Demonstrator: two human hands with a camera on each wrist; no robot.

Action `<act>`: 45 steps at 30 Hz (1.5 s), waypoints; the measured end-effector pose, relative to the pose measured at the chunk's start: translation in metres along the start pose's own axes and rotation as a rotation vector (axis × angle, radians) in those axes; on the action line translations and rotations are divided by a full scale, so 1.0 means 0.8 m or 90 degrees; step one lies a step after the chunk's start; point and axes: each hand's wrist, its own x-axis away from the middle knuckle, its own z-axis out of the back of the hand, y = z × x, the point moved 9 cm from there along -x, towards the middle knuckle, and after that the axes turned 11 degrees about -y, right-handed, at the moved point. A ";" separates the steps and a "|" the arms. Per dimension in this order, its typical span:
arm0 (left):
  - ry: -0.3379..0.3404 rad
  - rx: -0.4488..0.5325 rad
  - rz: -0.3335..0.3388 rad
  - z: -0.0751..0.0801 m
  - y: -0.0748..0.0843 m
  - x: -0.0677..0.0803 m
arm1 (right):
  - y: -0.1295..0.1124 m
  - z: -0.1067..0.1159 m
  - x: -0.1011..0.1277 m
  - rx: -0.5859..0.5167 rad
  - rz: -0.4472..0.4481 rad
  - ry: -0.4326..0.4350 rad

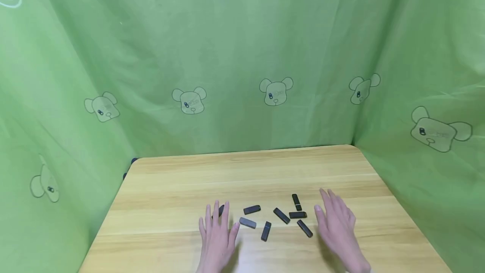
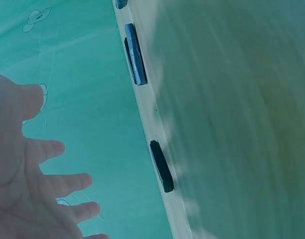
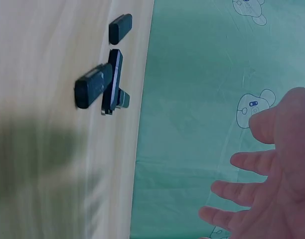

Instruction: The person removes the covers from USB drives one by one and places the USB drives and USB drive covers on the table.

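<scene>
1. Green bear-print cloth [image 1: 242, 62] is seen behind a wooden tabletop [image 1: 170, 188]; small black sticks [image 1: 281, 215] lie scattered, unsorted, between the left hand [image 1: 217, 235] and right hand [image 1: 339, 224], both flat, nothing gripped.
2. Left wrist: fingers spread, two sticks [image 2: 161, 166] nearby.
3. Right wrist: fingers spread, sticks [image 3: 95, 85] apart, untouched.

One small dark block [image 1: 221, 210] is being partly hidden behind the fingers of the left hand [image 1: 217, 235], at its 12 o'clock. Both forearms are being cut off by the bottom edge of the head view. In the left wrist view the left hand is being cropped at the left and bottom edges, and the wooden table [image 2: 232, 119] is being blurred. In the right wrist view the right hand [image 3: 272, 184] is being cropped at the right edge; one stick [image 3: 123, 99] is being half covered by another.
</scene>
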 end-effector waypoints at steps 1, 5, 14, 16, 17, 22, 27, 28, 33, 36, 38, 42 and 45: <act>0.000 0.001 -0.001 0.000 0.000 0.000 | 0.000 0.001 -0.002 0.000 0.001 0.001; 0.002 0.008 -0.003 -0.001 0.001 0.001 | -0.001 0.007 -0.009 0.010 0.019 0.014; 0.038 -0.004 -0.023 0.001 0.006 0.003 | -0.005 0.014 -0.031 0.032 0.062 0.030; 0.056 -0.011 -0.034 0.003 0.008 0.004 | -0.006 0.014 -0.036 0.043 0.074 0.030; 0.064 -0.014 -0.040 0.004 0.009 0.004 | -0.007 0.014 -0.039 0.047 0.078 0.027; 0.083 -0.014 -0.060 0.005 0.012 0.002 | -0.012 0.013 -0.055 0.069 0.087 0.009; 0.082 -0.021 -0.068 0.003 0.018 0.000 | -0.009 0.004 -0.072 0.090 0.087 -0.034; 0.085 -0.024 -0.071 0.003 0.020 0.000 | -0.008 0.002 -0.074 0.094 0.087 -0.042; 0.098 -0.045 -0.077 -0.001 0.022 0.002 | -0.007 -0.012 -0.086 0.136 0.136 -0.065; 0.097 -0.051 -0.072 -0.003 0.021 0.002 | -0.010 -0.025 -0.091 0.158 0.178 -0.086; 0.094 -0.049 -0.072 -0.004 0.021 0.001 | -0.009 -0.035 -0.095 0.158 0.193 -0.107; 0.092 -0.050 -0.073 -0.006 0.021 -0.001 | 0.000 -0.055 -0.101 0.162 0.196 -0.158; 0.102 -0.058 -0.075 -0.006 0.022 0.000 | 0.008 -0.067 -0.105 0.166 0.186 -0.190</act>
